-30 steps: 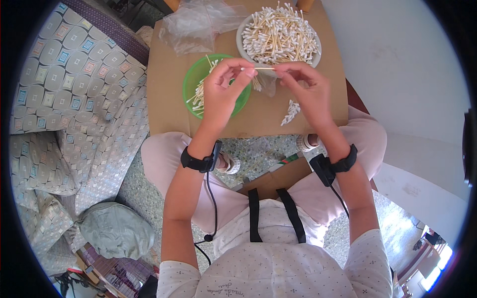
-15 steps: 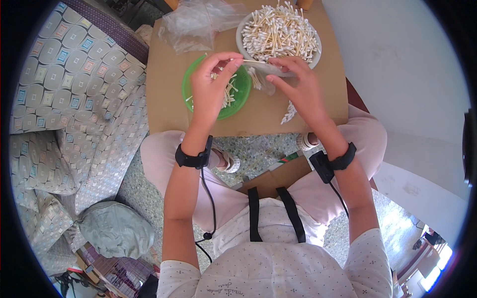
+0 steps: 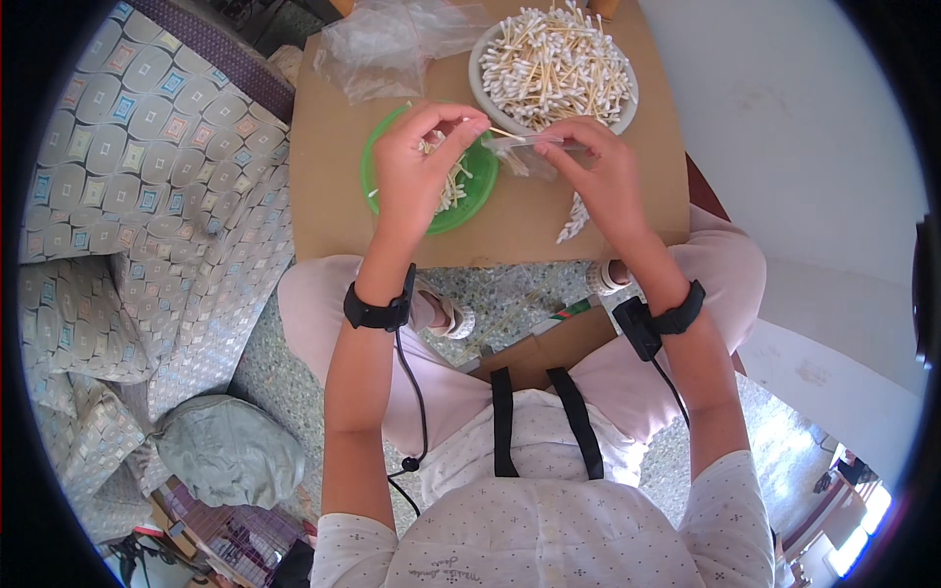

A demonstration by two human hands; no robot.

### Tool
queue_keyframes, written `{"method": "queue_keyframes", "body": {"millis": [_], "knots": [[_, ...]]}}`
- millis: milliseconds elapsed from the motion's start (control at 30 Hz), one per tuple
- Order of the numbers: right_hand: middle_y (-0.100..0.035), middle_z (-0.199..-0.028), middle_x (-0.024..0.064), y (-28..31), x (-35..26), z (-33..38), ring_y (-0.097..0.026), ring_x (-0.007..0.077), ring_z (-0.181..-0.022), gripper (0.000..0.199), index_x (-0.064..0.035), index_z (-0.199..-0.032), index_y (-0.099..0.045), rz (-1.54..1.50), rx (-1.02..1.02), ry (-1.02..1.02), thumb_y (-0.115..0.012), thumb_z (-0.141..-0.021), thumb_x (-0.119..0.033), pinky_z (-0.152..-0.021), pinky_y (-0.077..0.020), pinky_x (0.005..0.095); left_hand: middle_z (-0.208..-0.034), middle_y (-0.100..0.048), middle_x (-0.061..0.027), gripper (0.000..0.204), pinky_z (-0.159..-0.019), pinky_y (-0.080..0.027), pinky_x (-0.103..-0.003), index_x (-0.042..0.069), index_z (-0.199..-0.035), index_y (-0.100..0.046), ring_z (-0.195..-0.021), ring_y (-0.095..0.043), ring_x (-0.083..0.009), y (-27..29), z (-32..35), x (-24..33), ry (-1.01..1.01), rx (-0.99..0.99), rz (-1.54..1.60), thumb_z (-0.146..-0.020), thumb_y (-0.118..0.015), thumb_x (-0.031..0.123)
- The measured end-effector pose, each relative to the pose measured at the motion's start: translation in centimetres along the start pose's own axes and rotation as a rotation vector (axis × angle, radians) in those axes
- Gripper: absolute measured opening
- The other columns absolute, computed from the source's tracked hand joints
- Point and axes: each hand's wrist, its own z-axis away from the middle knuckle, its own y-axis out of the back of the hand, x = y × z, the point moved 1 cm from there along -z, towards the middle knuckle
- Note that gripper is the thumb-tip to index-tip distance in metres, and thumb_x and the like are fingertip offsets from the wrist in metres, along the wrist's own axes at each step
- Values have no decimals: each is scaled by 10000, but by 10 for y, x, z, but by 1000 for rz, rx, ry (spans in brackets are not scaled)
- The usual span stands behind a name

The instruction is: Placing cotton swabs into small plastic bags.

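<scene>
My left hand (image 3: 414,162) is above the green bowl (image 3: 474,208), its thumb and fingertips closed on a cotton swab (image 3: 505,132) that points toward my right hand. Pinched in the fingers of my right hand (image 3: 603,171) is the edge of a small clear plastic bag (image 3: 534,142). The swab's far end meets the bag's upper edge; whether it is inside I cannot tell. Below that edge, a few swabs show blurred through the bag. Loose swabs (image 3: 453,191) lie in the green bowl, partly hidden by my left hand.
A pale bowl (image 3: 477,83) heaped with cotton swabs stands at the far right of the cardboard-topped table (image 3: 510,230). Crumpled clear plastic bags (image 3: 377,49) lie at the far left. Beside my right wrist is a small bundle of swabs (image 3: 572,220).
My right hand has closed its fingers on the bag's edge and drawn it up flat. The swab in my left hand now tilts down toward the bag.
</scene>
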Motion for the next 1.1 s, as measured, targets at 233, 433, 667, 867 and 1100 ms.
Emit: {"method": "queue_keyframes", "body": {"millis": [233, 433, 667, 867, 1100], "knots": [[-646, -843, 68, 1, -1, 0, -601, 195, -767, 159, -35, -865, -673, -11, -30, -1, -725, -763, -144, -714, -477, 303, -787, -640, -37, 94, -612, -432, -238, 37, -863, -708, -686, -564, -101, -6, 1, 5, -90, -83, -25, -788, -709, 94], [-644, -850, 64, 0, 0, -1, -598, 195, -766, 167, -43, -872, -669, -18, -53, 13, -727, -763, -155, -706, -472, 301, -808, -643, -62, 140, -645, -461, -273, 64, -916, -706, -706, -597, -155, -12, 3, 1, -128, -182, -113, -781, -705, 99], [-635, -847, 66, 0, -1, -1, -594, 196, -759, 179, -38, -875, -666, -42, -37, 18, -730, -765, -164, -700, -474, 303, -860, -674, -60, 204, -695, -485, -292, 70, -983, -674, -754, -633, -172, -15, 2, -4, -94, -171, -97, -788, -699, 126], [-642, -853, 76, 1, 0, -1, -597, 196, -756, 194, -34, -902, -673, -55, -48, 11, -730, -772, -167, -704, -478, 302, -862, -674, -43, 160, -705, -478, -309, 75, -935, -680, -782, -614, -196, -15, 3, 0, -100, -211, -176, -793, -693, 146], [-651, -866, 82, 1, -1, -1, -600, 199, -764, 240, -33, -937, -679, -31, -68, -13, -726, -782, -210, -710, -478, 304, -867, -653, -19, 114, -710, -457, -331, 102, -887, -705, -796, -558, -220, -15, 3, -3, -304, -159, -307, -775, -689, 116]]}}
